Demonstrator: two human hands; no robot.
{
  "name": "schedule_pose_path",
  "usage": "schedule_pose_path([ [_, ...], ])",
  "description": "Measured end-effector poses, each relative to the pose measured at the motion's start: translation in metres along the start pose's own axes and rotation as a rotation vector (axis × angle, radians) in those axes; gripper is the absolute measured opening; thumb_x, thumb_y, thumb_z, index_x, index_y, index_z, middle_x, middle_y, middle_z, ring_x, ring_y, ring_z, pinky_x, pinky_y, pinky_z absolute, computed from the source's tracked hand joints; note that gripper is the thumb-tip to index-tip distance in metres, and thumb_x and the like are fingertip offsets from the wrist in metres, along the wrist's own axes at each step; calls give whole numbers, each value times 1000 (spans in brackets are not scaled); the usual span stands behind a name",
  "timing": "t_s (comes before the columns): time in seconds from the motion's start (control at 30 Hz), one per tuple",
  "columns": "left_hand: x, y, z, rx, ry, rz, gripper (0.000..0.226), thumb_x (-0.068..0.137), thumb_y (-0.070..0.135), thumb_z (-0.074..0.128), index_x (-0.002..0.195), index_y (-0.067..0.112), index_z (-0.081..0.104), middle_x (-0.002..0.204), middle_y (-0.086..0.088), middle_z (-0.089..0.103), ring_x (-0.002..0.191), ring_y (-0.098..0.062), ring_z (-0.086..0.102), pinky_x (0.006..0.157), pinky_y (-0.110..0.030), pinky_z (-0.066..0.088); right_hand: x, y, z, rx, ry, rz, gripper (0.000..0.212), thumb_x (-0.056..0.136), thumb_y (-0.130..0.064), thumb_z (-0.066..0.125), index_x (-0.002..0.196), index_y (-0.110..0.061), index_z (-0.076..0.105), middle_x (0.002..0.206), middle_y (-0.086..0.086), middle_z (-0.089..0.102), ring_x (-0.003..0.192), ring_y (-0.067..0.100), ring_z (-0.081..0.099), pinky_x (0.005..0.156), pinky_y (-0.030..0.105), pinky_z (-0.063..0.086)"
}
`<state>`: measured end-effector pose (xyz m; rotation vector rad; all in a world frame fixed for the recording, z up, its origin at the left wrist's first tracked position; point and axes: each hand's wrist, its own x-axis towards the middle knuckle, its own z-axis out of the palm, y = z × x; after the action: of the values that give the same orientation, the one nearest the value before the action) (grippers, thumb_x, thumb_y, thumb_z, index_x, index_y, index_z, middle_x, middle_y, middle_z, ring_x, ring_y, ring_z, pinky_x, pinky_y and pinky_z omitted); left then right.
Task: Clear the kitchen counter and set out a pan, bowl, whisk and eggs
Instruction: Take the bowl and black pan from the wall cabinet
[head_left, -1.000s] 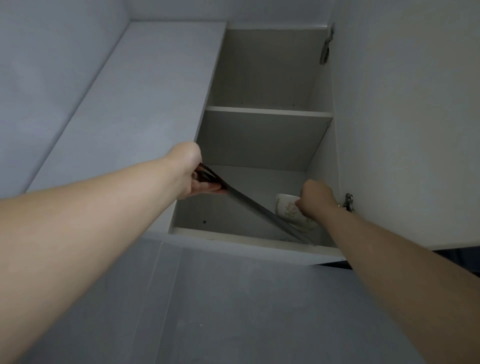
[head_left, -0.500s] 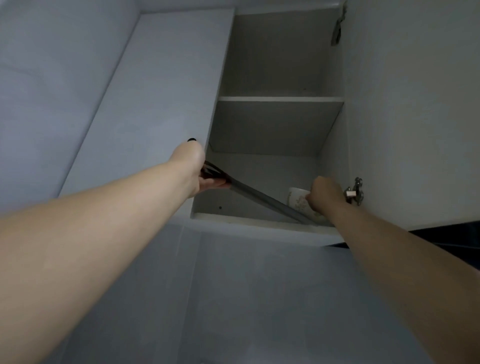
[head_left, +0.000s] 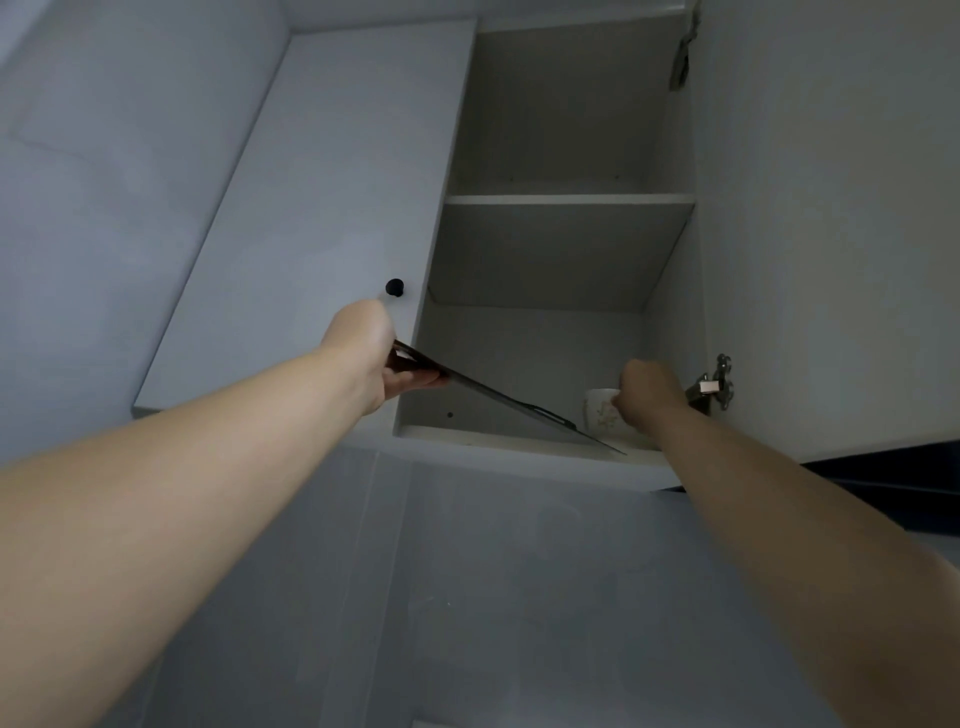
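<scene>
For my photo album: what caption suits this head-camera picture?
Left hand holds a thin flat board in the open wall cabinet while the right hand grips a floral cup.

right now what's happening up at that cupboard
A person reaches both arms into an open wall cabinet. The left hand holds one end of a thin flat dark board, which slants down toward the front edge of the bottom shelf. The right hand grips a white floral cup standing on that shelf.
</scene>
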<state>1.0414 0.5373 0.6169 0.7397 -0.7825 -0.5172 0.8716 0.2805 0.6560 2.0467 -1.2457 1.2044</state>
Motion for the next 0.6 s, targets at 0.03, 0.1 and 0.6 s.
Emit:
schedule_pose_path([
  [0.03, 0, 1, -2, 12, 5, 11, 43, 91, 1, 21, 128, -7, 40, 116, -28, 55, 80, -51, 61, 41, -41, 55, 1, -1, 1, 5, 0, 1, 24, 89, -1, 55, 65, -3, 51, 84, 18, 64, 85, 32, 62, 62, 26, 36],
  [0.1, 2, 4, -4, 37, 35, 35, 40, 88, 0, 20, 121, -4, 42, 98, -26, 57, 68, -48, 62, 43, -42, 56, 1, -5, 0, 11, 12, -2, 10, 89, 0, 54, 84, 4, 62, 98, 22, 66, 93, 34, 63, 64, 27, 38],
  [0.6, -10, 0, -6, -20, 25, 44, 26, 87, -3, 20, 96, -5, 44, 84, -23, 57, 64, -45, 60, 40, -41, 54, 3, -11, 11, 368, -238, 124, 29, 90, -1, 45, 114, 9, 59, 115, 23, 61, 104, 35, 60, 78, 30, 45],
])
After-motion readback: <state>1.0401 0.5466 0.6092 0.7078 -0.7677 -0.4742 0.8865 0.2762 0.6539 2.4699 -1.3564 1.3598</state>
